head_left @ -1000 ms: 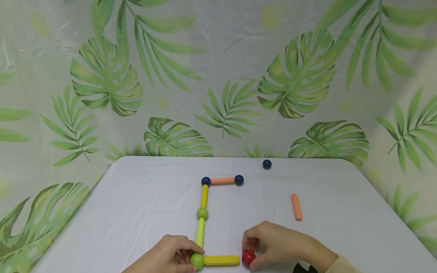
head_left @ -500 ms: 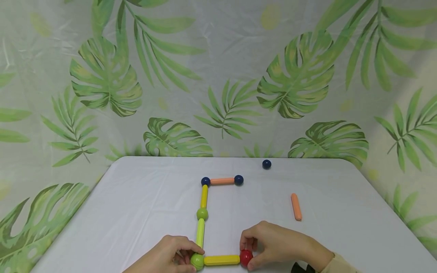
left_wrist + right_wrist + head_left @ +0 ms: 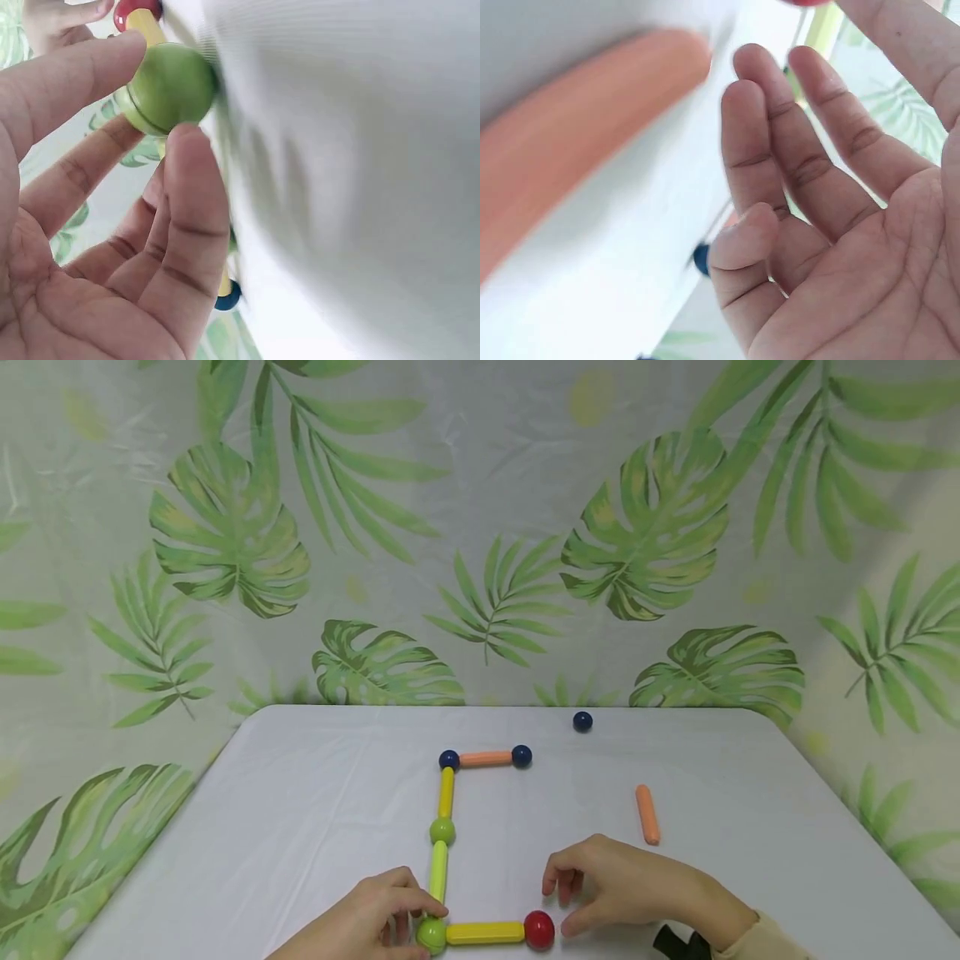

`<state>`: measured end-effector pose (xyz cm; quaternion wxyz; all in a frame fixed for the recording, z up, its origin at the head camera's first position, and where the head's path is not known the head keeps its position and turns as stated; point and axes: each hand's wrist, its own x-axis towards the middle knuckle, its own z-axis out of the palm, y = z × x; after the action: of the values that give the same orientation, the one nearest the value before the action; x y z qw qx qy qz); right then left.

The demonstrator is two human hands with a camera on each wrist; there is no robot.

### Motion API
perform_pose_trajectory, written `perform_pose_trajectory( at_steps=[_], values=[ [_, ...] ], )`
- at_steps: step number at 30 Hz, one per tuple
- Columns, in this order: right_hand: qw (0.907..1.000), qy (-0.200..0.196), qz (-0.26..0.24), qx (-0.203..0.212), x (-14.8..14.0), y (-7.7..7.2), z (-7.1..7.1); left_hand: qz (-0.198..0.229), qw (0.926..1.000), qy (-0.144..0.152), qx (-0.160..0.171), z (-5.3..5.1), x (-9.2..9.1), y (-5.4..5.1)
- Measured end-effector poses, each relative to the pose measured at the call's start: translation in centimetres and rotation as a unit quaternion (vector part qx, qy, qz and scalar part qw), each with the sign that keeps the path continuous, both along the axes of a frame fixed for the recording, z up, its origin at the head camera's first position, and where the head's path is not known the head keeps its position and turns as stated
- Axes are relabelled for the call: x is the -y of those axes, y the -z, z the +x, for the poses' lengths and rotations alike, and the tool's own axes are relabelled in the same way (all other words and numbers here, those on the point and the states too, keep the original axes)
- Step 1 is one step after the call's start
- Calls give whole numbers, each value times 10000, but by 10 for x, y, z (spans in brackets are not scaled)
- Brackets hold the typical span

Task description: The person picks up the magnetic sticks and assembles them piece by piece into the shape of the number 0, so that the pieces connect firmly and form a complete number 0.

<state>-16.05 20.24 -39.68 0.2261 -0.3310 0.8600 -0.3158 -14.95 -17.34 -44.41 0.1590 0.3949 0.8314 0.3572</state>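
Observation:
My left hand (image 3: 382,910) pinches a green ball (image 3: 431,935) at the near corner of a chain of balls and sticks. In the left wrist view, the thumb and fingertips lie against that green ball (image 3: 171,86). From it a yellow stick (image 3: 486,932) runs right to a red ball (image 3: 539,930), touching it. Away from me goes a lime stick (image 3: 438,870), then another green ball (image 3: 442,832) and a second yellow stick (image 3: 446,792). My right hand (image 3: 618,885) is just right of the red ball, apart from it, fingers loosely bent and holding nothing.
At the far end, an orange stick (image 3: 486,759) joins two dark blue balls (image 3: 448,761). Loose on the white table (image 3: 315,827) are another orange stick (image 3: 647,814) to the right and a dark blue ball (image 3: 582,721) near the back edge.
The right hand brought the red ball left against the yellow stick's end, then let go and drew back to the right. The left hand stays at the green ball.

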Motion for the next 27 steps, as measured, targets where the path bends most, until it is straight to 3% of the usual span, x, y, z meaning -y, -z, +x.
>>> perform_pose_trajectory(
  at_steps=[6, 10, 16, 19, 27],
  values=[
    [9997, 159, 80, -140, -21, -1, -4, -312, 9985, -456, -2, 6, -19, -31],
    [9993, 331, 149, 125, -29, -1, -5, -514, 9975, -467, -103, 5, -32, -42],
    [9985, 405, 237, 289, -34, 3, -5, -879, 9943, -62, -601, 1, -51, -41],
    [9978, 465, 264, 393, -36, 5, -4, -1027, 9922, 107, -700, -1, -59, -38],
    [9955, 648, 322, 618, -36, 6, -2, -1090, 9928, 178, -460, -3, -67, -31]
  ],
)
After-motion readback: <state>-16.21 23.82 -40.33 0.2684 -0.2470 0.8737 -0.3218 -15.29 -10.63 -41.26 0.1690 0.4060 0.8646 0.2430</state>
